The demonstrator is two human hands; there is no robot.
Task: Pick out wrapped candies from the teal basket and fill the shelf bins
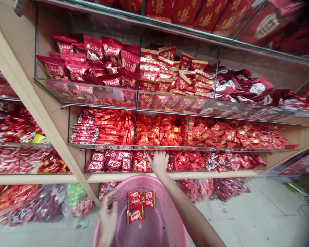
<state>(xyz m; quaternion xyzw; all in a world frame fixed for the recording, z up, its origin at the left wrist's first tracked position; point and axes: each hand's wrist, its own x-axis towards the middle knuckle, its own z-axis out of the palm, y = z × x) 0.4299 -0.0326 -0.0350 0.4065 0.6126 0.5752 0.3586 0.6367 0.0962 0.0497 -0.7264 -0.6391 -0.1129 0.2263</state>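
My right hand (pixel 159 163) reaches to the bottom shelf, its back towards me and thumb apart from the fingers. It is over small red packets (pixel 142 165) in one compartment; its fingertips are partly hidden, and no packet shows in its grasp. Below stands a pink plastic basket (pixel 173 219) with perforated walls. Several red-and-gold packets (pixel 135 215) lie inside it. At the basket's left rim is my left hand (pixel 108 216), fingers loosely bent with a gap to the thumb and nothing visible in them.
Glass-fronted shelves (pixel 175 109) hold red wrapped packets sorted by dividers. A wooden upright (pixel 48 113) slants along the left, with more shelves beyond. Filled clear plastic bags (pixel 50 202) sit on the tiled floor (pixel 247 219) under the shelving.
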